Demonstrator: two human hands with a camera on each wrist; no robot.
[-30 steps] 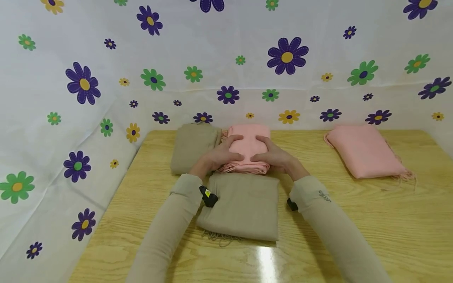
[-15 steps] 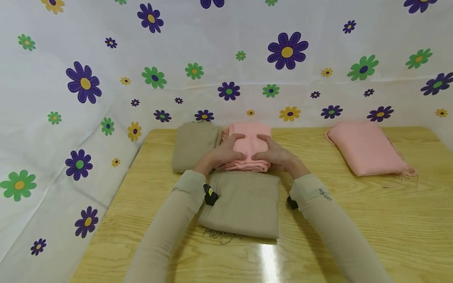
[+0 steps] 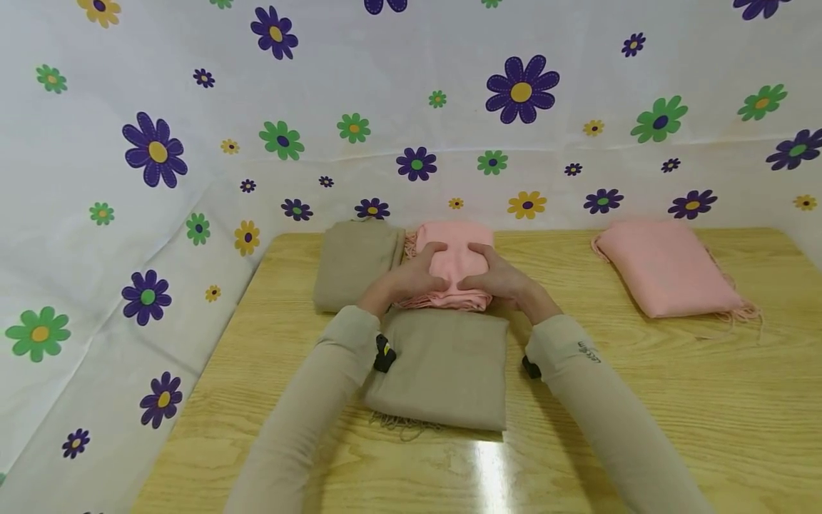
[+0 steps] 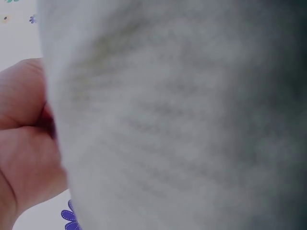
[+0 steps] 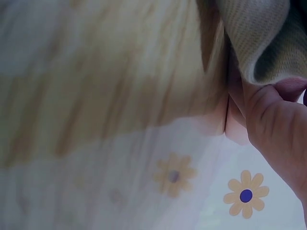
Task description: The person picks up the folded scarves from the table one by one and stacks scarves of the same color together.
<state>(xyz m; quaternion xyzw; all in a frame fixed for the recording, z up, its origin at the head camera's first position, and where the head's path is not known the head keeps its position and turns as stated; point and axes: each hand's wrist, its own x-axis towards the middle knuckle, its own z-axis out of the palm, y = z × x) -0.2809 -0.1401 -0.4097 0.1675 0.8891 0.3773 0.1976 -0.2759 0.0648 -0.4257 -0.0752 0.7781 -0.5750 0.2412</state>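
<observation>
A folded pink fringed scarf [image 3: 454, 239] lies at the back middle of the table in the head view. My left hand [image 3: 411, 277] grips its left side and my right hand [image 3: 506, 280] its right side, thumbs on top. The undersides of both hands' fingers are hidden. Just in front lies a folded beige fringed scarf [image 3: 443, 371], partly under my left wrist. Another folded beige scarf [image 3: 353, 264] sits left of the pink one, close against it. In the left wrist view, blurred pale cloth covers most of the picture beside the left hand [image 4: 26, 143].
A second folded pink scarf [image 3: 668, 271] lies farther right, its fringe trailing on the wooden table [image 3: 642, 428]. Behind the table's back edge hangs a white flower-print cloth [image 3: 462, 128], which also runs along the left side. Black wrist cameras [image 3: 384, 353] sit at the sleeve cuffs.
Both hands keep their grip on the pink scarf, which stays in place. The left wrist has shifted slightly to the right, and the head view has tilted a little.
</observation>
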